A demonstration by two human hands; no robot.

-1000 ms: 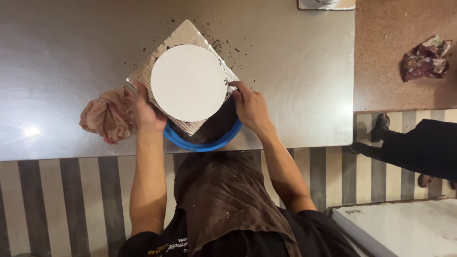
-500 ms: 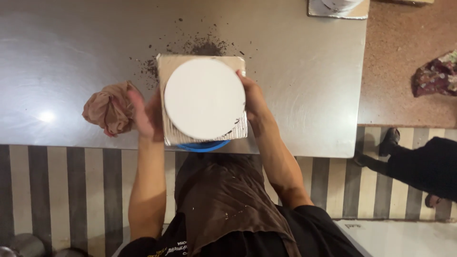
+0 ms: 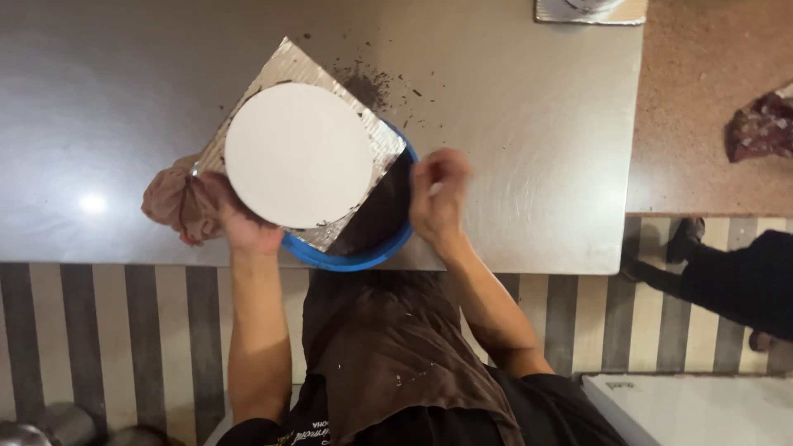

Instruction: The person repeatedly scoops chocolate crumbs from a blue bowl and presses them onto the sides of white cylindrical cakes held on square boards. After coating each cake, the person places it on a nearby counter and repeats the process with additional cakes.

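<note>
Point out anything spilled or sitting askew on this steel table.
Dark crumbs are scattered on the steel table beyond the foil board. That square board sits cornerwise, overhanging the blue turntable, gripped at one corner by the left hand.

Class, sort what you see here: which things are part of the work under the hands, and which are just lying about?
In use:
white round cake
square silver board under it
blue turntable beneath
left hand, at the board's edge
right hand, blurred, beside the turntable

Lying about:
brown cloth
dark crumbs
silver board at the far table edge
crumpled dark red cloth on the side counter
</note>
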